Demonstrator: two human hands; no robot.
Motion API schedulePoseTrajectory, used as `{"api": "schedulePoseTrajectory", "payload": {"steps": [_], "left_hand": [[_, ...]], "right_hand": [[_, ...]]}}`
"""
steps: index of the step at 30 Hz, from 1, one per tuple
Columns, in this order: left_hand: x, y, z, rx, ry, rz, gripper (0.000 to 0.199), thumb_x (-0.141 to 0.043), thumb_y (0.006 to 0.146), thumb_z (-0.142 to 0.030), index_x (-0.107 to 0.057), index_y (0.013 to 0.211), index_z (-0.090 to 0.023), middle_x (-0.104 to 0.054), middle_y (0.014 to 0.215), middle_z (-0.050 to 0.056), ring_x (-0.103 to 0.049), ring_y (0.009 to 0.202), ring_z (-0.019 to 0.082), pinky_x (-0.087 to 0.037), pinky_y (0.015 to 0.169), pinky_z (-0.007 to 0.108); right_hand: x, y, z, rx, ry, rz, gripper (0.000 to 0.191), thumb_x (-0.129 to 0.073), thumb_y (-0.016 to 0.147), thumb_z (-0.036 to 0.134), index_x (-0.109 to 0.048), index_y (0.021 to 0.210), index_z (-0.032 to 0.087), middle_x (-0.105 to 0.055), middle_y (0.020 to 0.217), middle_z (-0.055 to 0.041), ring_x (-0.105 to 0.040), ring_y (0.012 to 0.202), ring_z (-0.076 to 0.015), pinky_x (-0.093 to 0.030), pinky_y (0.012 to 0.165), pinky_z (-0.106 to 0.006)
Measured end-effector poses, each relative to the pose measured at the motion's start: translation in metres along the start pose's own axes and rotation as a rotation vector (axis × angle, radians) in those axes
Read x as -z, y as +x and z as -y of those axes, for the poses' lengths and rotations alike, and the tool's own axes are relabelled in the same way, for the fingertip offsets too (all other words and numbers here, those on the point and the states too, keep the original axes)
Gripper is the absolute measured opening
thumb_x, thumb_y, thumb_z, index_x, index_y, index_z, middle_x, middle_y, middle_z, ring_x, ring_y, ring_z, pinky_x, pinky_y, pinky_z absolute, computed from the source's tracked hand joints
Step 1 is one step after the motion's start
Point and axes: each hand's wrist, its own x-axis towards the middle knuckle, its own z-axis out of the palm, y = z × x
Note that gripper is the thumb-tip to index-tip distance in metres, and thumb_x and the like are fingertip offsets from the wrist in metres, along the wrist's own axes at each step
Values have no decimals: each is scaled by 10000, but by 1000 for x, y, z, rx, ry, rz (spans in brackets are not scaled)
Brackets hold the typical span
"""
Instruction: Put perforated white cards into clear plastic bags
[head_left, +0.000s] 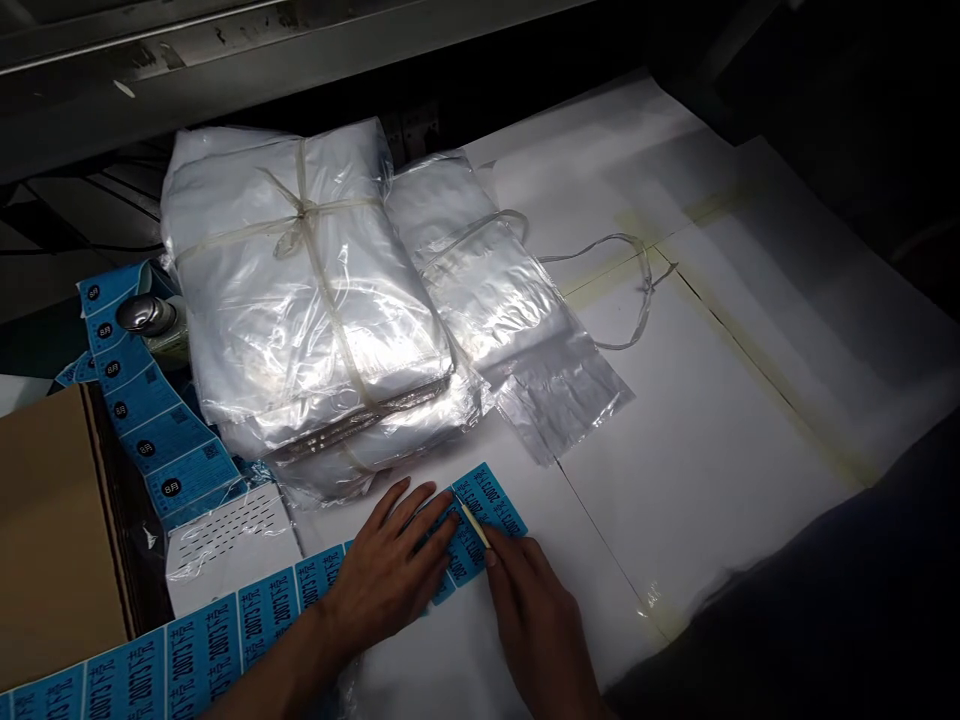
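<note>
A long strip of blue labels [255,630] printed with black characters and numbers runs from the lower left to the middle of the white table surface. My left hand [394,575] lies flat on this strip near its far end, fingers stretched out and slightly apart. In my right hand [536,620] is a slim pale-yellow tool [475,525], held like a pen. Its thin tip touches or hovers just over the labels beside my left fingertips; contact is not clear. The tool's rear end is hidden in the hand.
A large tied bundle of clear plastic bags [300,290] stands behind my hands, with flatter bags [495,270] beside it. A loose tie [643,290] lies to the right. At left are a cardboard box [60,520], more blue labels [161,440] and a metal-capped bottle [150,315].
</note>
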Motion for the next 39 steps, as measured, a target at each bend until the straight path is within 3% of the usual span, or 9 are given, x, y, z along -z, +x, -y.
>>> {"api": "schedulePoseTrajectory", "payload": {"steps": [7,25,39], "left_hand": [[-1,-1,0,1,-6,-12,427,-503,889,-240,-466,1310,-179,-474,1398,62,-308,1346,261,-272,1131,514],[1,1,0,-7,-11,-7,412,-500,891,-238,-479,1296,-170,-489,1382,81,-332,1332,271,-300,1116,522],[0,0,0,-1,-7,-9,405,-497,895,-252,-484,1293,-178,-505,1366,78,-345,1323,274,-308,1105,523]], "right_hand": [[1,-3,-2,27,-87,-15,350,-368,957,283,-488,1286,277,-567,937,-41,-607,734,-140,-515,569,-254],[7,-12,-1,64,-124,-21,374,-347,957,263,-484,1301,214,-594,928,-74,-637,714,-141,-547,586,-232],[15,-33,-6,39,-148,-62,363,-363,952,303,-538,1262,231,-638,938,-75,-670,694,-135,-563,578,-192]]}}
